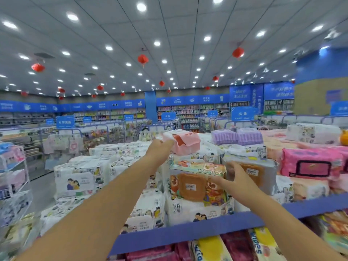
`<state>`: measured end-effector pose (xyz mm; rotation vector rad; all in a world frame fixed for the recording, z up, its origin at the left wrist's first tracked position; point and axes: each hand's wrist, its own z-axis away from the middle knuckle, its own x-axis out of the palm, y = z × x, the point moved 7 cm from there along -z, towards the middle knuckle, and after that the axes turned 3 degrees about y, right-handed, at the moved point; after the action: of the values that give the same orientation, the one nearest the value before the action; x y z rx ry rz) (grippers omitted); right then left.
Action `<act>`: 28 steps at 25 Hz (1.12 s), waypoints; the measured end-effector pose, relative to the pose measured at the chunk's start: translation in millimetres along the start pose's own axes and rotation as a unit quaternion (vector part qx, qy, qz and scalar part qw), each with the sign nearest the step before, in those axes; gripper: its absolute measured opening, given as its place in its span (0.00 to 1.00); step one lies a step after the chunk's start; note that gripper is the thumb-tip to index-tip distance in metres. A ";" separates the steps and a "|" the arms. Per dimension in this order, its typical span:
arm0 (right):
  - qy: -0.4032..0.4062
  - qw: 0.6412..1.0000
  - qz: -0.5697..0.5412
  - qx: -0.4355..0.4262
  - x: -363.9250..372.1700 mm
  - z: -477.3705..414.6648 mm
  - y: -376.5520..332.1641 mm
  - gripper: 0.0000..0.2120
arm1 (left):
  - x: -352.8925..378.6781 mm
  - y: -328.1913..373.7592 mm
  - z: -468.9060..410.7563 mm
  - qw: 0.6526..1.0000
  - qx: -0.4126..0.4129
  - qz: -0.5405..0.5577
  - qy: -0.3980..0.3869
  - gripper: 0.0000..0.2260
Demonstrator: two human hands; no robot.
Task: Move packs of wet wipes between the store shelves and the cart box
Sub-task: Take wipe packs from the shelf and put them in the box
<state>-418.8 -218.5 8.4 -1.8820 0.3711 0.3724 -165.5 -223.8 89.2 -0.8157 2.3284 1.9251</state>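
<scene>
- Wire rack (pixel 13 166) at the 9 o'clock edge of the view, stacked with pastel packs.
- White packs (pixel 75 182) printed with cartoon figures, piled on the top shelf at 3 o'clock of the rack.
- Left hand (pixel 160 150) reaches out above those piles. Its fingers are curled round the near corner of a pink wipes pack (pixel 183 141), which sits at 2 o'clock of the hand on top of the white stacks.
- Bear-print pack (pixel 195 183) with an orange lid stands upright at 6 o'clock of the pink pack.
- Right hand (pixel 236 178) is spread: the thumb stretches toward 9 o'clock onto the bear-print pack. The fingers seem to lie on the face of a grey pack (pixel 253 169) just beside it, though blur hides the fingertips.
- Purple packs (pixel 237 136) at 12 o'clock of the grey pack.
- Bright pink pack (pixel 310 164) with a dark-framed lid at 3 o'clock of the grey pack.
- Blue shelf edge (pixel 188 233) runs under both forearms.
</scene>
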 end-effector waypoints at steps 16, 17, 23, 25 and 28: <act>-0.089 0.983 -0.162 -0.015 29.0 -17.7 25.0 0.42 | 22.5 -5.8 -143.1 0.994 -0.107 -0.008 -0.031 0.22; -0.093 0.981 -0.169 -0.014 30.2 -18.5 25.6 0.43 | 24.5 -10.7 -146.1 0.994 -0.104 0.003 -0.046 0.19; -0.082 0.980 -0.182 -0.017 33.6 -21.8 32.3 0.46 | 11.5 -18.1 -141.8 0.991 -0.089 0.058 -0.084 0.22; -0.080 0.980 -0.180 -0.018 33.4 -20.9 30.6 0.44 | 7.8 -19.5 -133.0 0.988 -0.103 0.057 -0.099 0.25; -0.087 0.981 -0.172 -0.015 35.8 -21.3 33.6 0.45 | 4.6 -11.8 -113.4 0.983 -0.122 0.010 -0.137 0.22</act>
<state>-399.4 -252.1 -28.4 -1.8838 -0.0791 0.3068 -129.4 -331.0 104.5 -0.4987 1.9797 2.1999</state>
